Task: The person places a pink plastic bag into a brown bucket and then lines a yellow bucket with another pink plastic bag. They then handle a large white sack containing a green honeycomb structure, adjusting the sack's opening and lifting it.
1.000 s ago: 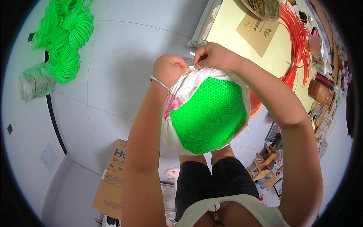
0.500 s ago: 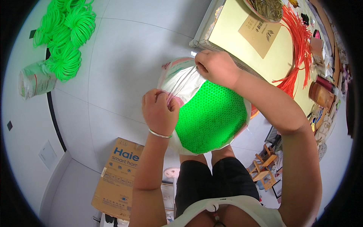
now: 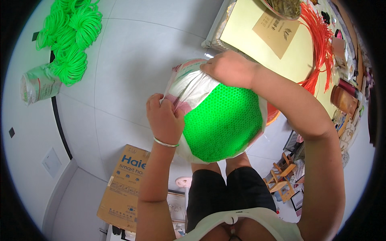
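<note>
Fingers of the left hand (image 3: 164, 120) pinch the white bag (image 3: 193, 86). Right hand (image 3: 229, 68) grips its top, over the green mesh ball (image 3: 223, 120).

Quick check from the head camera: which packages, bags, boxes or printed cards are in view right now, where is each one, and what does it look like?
White woven sack: held by the left hand and right hand, stretched over a bright green mesh ball; pink stripe.
Cardboard box: floor, lower left; brown, blue print.
Small bag: floor, far left beside green cord coils; white, green print, crumpled.
Brown card: on the yellow table, top right; rectangular, leaf motif.
</note>
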### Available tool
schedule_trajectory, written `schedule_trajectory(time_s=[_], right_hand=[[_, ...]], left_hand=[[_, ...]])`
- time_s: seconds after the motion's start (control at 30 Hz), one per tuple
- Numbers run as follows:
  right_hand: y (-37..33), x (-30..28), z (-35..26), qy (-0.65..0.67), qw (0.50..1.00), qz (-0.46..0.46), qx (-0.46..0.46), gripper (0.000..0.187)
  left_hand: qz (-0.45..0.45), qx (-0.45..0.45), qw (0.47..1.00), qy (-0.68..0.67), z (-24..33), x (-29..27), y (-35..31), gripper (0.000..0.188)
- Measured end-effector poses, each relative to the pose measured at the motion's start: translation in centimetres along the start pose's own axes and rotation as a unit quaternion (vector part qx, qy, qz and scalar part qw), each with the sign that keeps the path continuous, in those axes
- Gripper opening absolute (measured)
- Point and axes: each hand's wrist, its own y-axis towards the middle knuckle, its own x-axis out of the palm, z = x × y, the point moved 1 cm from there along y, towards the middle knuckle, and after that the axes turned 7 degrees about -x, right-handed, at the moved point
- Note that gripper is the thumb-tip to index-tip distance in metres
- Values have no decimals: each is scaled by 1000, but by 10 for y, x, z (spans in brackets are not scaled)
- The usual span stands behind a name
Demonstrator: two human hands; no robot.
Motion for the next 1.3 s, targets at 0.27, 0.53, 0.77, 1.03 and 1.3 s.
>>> schedule_trajectory(time_s=[0.27,0.53,0.77,1.03,1.3], right_hand=[[3,4,-1,-3,1000,-20,-8,9],[4,4,-3,-19,1000,-12,-4,10],[8,-1,-18,-36,999,5,-19,25],[13,-1,-28,-23,999,-30,-28,30],[26,9,-16,-14,999,0,-51,14]], left_hand=[[-43,-73,980,-178,-13,-8,-2,17],[-143,-48,977,-153,-5,-10,11,19],[56,96,994,-2,-4,-6,16,27],[33,48,998,-2,-7,10,16,28],[-105,-15,992,-70,-14,13,53,22]])
